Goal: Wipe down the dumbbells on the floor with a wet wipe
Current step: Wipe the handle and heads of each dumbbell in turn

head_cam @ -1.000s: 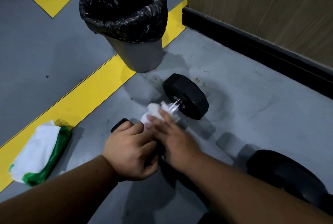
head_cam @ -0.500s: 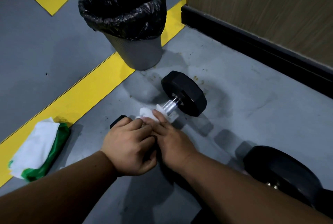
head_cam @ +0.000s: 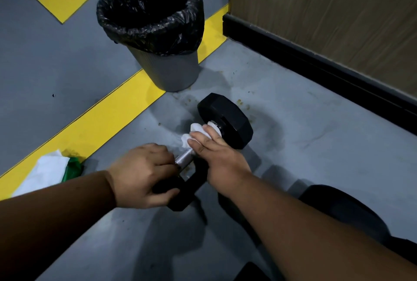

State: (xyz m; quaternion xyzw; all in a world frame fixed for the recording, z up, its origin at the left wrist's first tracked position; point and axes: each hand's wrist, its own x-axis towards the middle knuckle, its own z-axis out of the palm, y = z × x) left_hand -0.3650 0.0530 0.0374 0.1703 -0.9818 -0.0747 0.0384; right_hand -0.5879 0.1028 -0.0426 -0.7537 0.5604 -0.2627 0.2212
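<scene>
1. Wipe pack point(head_cam: 47, 172): lies on the floor at far left, on the yellow line point(head_cam: 94, 127)
2. Left hand point(head_cam: 144, 174): fingers curled, gripping the near black head of the dumbbell point(head_cam: 225, 120), which lies on the floor
3. Right hand point(head_cam: 214, 152): fingers wrapped over the white wet wipe point(head_cam: 188, 137), pressing it around the metal handle beside the far head
4. Bin point(head_cam: 158, 32): stands beyond

It looked like a gym: grey floor point(head_cam: 316, 122) with yellow lines point(head_cam: 94, 131) (left of frame), black dumbbells point(head_cam: 225, 118).
</scene>
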